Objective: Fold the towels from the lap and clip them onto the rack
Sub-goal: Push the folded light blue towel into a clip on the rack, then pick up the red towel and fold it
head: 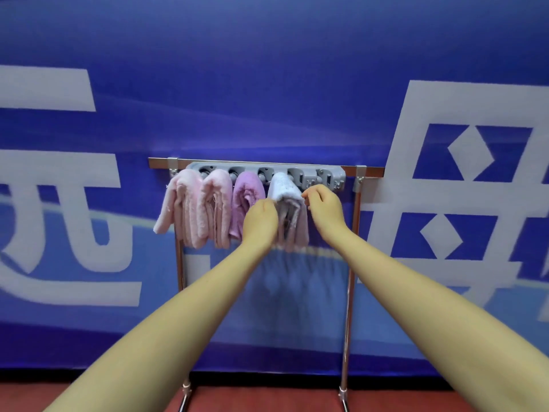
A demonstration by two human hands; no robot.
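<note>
White towel hung long-way down between hands; left hand pinched its left side, right hand curled, empty, just beside.

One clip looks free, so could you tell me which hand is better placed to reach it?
Probably the right hand: it sits just below the free clip, while the left hand is against the white towel.

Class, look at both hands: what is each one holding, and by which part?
Left hand grips the folded white-lilac towel at its left edge; right hand seems empty.
</note>
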